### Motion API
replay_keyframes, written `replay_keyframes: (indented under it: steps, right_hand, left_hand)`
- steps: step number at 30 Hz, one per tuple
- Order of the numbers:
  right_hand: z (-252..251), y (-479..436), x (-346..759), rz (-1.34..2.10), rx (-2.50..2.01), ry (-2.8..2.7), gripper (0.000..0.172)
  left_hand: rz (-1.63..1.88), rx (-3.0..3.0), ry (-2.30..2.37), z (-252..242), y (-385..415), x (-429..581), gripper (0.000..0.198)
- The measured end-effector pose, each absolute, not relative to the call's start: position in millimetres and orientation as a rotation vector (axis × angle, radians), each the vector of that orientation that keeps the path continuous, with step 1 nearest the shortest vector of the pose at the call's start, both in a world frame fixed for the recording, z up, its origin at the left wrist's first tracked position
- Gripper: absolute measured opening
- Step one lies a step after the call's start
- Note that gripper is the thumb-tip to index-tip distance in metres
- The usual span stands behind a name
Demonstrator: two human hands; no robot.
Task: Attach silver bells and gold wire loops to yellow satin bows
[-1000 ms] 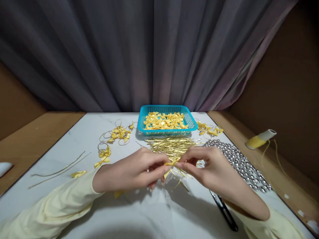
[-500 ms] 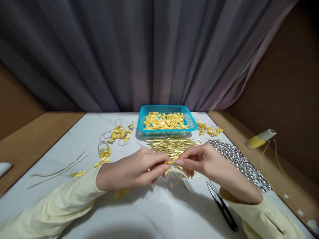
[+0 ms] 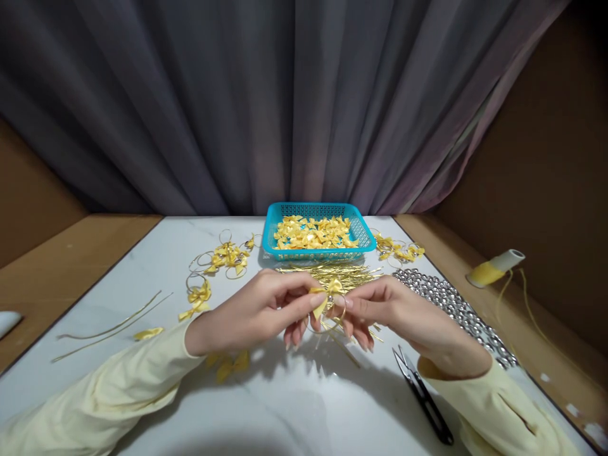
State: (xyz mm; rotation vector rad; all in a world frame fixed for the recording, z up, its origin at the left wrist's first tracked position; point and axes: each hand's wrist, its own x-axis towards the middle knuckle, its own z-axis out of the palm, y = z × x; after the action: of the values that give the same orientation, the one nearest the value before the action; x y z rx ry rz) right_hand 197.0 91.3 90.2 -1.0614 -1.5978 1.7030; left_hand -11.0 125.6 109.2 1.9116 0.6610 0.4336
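Between my two hands, above the middle of the table, is a yellow ribbon bow [image 3: 334,287] with a small silver bell at its centre and a thin gold loop hanging below. My left hand [image 3: 280,310] pinches the bow's left side between thumb and fingers. From the other side, my right hand [image 3: 377,307] pinches at the bell and the loop's right edge. Just behind my hands lies a heap of gold twist ties [image 3: 332,272]. Black-handled thread snips [image 3: 425,399] rest on the table near my right wrist.
A blue basket [image 3: 319,254] of yellow bows stands at the back. Finished-looking bow loops [image 3: 228,254] lie left of it, others [image 3: 399,248] right. Silver bells [image 3: 446,310] spread along the right edge, beside a thread spool [image 3: 496,268]. Two loose ties [image 3: 114,326] lie at left.
The bow has turned to face me, and its bell and gold loop now show. My hands have shifted slightly upward and their lower fingers have spread more.
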Motion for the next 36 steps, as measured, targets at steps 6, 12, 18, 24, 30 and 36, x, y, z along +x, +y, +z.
replay_keyframes:
  steps: [6,12,18,24,30,36]
  right_hand:
    - [91,93,195,1.741,-1.078,-1.574,0.036]
    - [92,91,191,1.814,-1.026,-1.57,0.035]
    - [90,90,187,1.86,-1.011,-1.589,0.031]
    - [84,85,185,1.876,-1.056,-1.679,0.035]
    - [85,82,183,1.881,-1.092,-1.728,0.037]
    - [87,81,182,1.855,-1.091,-1.763,0.039]
  left_hand:
    - [0.582,1.763,0.703,113,125,-9,0.019]
    - [0.677,1.707,0.701,112,125,-8,0.018]
    - [0.745,1.697,0.707,112,124,-8,0.019]
    - [0.827,1.667,0.692,112,122,-6,0.018]
    - [0.87,1.675,0.719,110,122,-5,0.021]
    - [0.953,1.739,0.729,107,120,-4,0.015]
